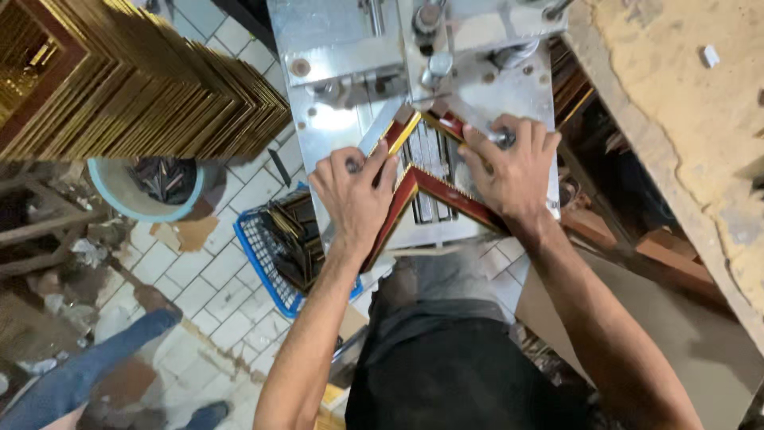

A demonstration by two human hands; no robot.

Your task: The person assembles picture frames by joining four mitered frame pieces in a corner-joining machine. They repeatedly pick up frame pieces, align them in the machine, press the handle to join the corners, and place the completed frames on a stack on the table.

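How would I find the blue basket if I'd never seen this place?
Start at the shiny metal machine table where the left hand presses red-and-gold frame pieces. Look down to the tiled floor beside it. The blue basket is wire mesh, unlike the round pale bucket nearby.

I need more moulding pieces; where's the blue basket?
The blue basket sits on the tiled floor, left of the left hand, below the metal machine table.

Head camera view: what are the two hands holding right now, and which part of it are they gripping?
Two red-and-gold frame mouldings meeting in a corner on the metal machine table. The left hand presses the left piece near the joint; the right hand presses the right piece likewise.
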